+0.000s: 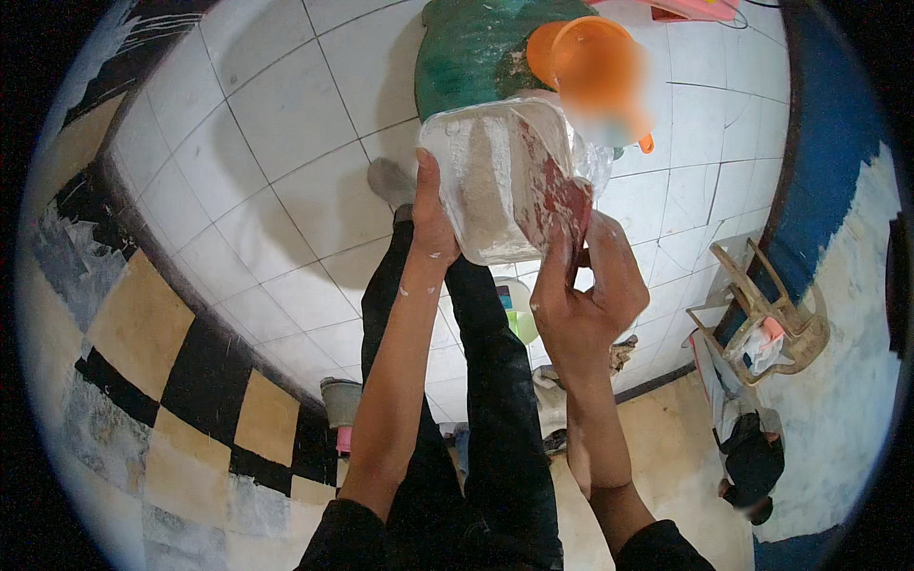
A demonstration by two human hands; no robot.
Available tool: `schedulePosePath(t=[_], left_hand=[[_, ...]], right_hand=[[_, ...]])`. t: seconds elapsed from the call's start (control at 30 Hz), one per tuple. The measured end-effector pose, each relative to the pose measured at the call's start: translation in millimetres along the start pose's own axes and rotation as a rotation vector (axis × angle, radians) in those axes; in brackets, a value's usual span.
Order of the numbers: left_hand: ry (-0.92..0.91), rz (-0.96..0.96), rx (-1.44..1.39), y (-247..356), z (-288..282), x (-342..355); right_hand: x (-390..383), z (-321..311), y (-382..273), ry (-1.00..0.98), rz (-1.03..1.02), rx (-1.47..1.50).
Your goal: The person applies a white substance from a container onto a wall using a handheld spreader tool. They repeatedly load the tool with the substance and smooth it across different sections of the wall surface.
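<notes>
My left hand (433, 224) grips the left side of a white plastic tub (461, 249), with the thumb over its rim. White putty or plaster (487, 214) coats the inside of the tub. In my right hand (592, 290) is a reddish putty scraper (569, 209), held between thumb and fingers. Its flat blade, smeared with white, leans into the tub's right side. Just beyond the tub stands a round green surface (466, 57), partly covered by it. An orange pitcher (545, 52) sits on that surface, partly blurred.
White tiles (276, 124) cover the floor. A worn plastic chair (762, 309) with a bag on it stands at the right by the blue wall (828, 162). A person in dark clothes (752, 457) is at the lower right. A grey bucket (341, 402) stands near the checkered wall (205, 376).
</notes>
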State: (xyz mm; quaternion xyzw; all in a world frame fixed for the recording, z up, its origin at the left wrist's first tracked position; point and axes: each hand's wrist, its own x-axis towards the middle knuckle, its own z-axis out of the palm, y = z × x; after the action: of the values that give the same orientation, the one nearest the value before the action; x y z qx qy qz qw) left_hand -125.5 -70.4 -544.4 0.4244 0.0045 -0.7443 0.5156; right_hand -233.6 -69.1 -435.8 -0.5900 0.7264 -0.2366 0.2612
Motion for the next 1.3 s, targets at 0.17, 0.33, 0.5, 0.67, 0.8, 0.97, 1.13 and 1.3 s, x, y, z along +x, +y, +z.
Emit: schedulePosePath(t=[0.17, 0.33, 0.5, 0.67, 0.8, 0.97, 1.13, 1.3], left_hand=[[-0.02, -0.029, 0.011, 1, -10, -6], [-0.017, 0.001, -0.046, -4, -11, -8], [0.011, 0.038, -0.023, -13, 5, -13], [0.047, 0.009, -0.103, -18, 7, -14], [0.038, 0.081, -0.075, -18, 12, -13], [0.013, 0.003, -0.114, -21, 4, -13], [-0.018, -0.002, -0.1, -17, 5, -15], [0.049, -0.019, -0.033, -20, 1, -13]], right_hand=[[4, -12, -7, 0.021, -0.06, -0.038], [2, -26, -10, 0.025, -0.095, -0.06], [-1, -6, -2, -0.051, -0.175, -0.253], [-11, -4, -11, -0.106, -0.179, -0.203], [4, -4, -4, 0.015, -0.143, -0.149], [-6, 1, -13, -0.141, -0.189, -0.177], [-8, -2, -7, -0.067, -0.127, -0.151], [-16, 2, -13, -0.195, -0.091, -0.153]])
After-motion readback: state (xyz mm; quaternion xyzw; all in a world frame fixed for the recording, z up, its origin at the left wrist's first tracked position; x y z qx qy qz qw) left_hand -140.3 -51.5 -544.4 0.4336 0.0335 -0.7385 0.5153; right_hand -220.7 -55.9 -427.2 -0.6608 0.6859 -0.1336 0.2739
